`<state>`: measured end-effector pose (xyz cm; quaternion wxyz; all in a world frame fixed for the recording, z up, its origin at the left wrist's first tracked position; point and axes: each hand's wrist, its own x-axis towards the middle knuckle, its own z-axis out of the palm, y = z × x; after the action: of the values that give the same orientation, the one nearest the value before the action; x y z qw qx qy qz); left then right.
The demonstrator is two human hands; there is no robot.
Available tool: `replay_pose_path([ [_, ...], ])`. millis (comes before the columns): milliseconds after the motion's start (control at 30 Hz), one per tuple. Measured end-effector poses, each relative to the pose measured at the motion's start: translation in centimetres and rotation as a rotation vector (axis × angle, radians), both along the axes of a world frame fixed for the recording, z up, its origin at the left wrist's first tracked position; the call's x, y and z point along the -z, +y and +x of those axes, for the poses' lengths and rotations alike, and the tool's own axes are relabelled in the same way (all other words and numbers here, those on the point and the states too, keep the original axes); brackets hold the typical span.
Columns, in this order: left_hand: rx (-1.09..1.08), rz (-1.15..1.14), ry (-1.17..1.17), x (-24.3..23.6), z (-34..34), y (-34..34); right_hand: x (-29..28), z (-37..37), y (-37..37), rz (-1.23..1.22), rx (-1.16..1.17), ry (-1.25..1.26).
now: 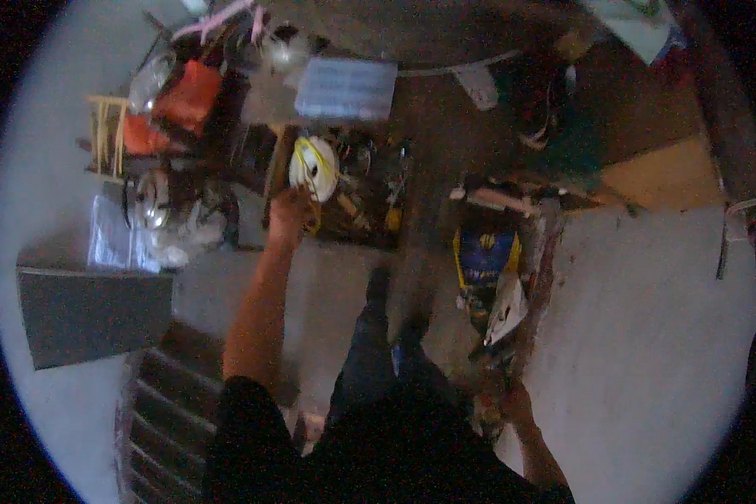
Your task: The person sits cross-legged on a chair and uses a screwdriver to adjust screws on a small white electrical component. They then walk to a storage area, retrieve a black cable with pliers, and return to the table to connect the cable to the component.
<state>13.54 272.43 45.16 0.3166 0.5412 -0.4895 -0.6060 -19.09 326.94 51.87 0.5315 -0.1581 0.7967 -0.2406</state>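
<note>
In the head view, the left hand (287, 215) reaches forward to the lower edge of a white roll (322, 178) with a yellow cord (308, 153) across it. The roll is over the left part of the dark tool clutter (353, 210), just below the clear bluish case (346, 88). The fingers seem to meet the roll, but I cannot tell whether they pinch it or only rest there (the picture is blurred and dim). The right hand (519, 407) is low on the right, beside the pale wall (638, 336) and below the blue bag (489, 256); its grip cannot be made out either. To handle the roll well, I would take roll and cord together, keep loose loops off the tools, and lift straight up.
</note>
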Motion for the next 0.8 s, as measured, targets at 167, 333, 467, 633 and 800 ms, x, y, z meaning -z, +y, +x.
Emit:
replay_pose_path([
  [167,0.076,0.034,-0.215,4.3,-2.8,-1.5,5.6,-1.6,2.3,0.119,-0.546,0.451],
  [333,0.092,-0.034,-0.070,7.2,-4.4,-2.1,4.0,0.0,-4.9,-0.042,-0.320,0.524],
  [467,0.004,0.191,0.246,0.2,-5.7,-0.4,5.7,0.2,-8.7,-0.120,-0.210,0.392],
  [633,0.232,0.115,0.271,7.5,-5.0,-2.4,-1.3,0.7,-18.0,-0.218,-0.222,0.371],
  [800,0.431,0.016,0.010,11.2,-4.4,-3.3,3.6,-3.7,-22.6,-0.372,-0.415,0.330],
])
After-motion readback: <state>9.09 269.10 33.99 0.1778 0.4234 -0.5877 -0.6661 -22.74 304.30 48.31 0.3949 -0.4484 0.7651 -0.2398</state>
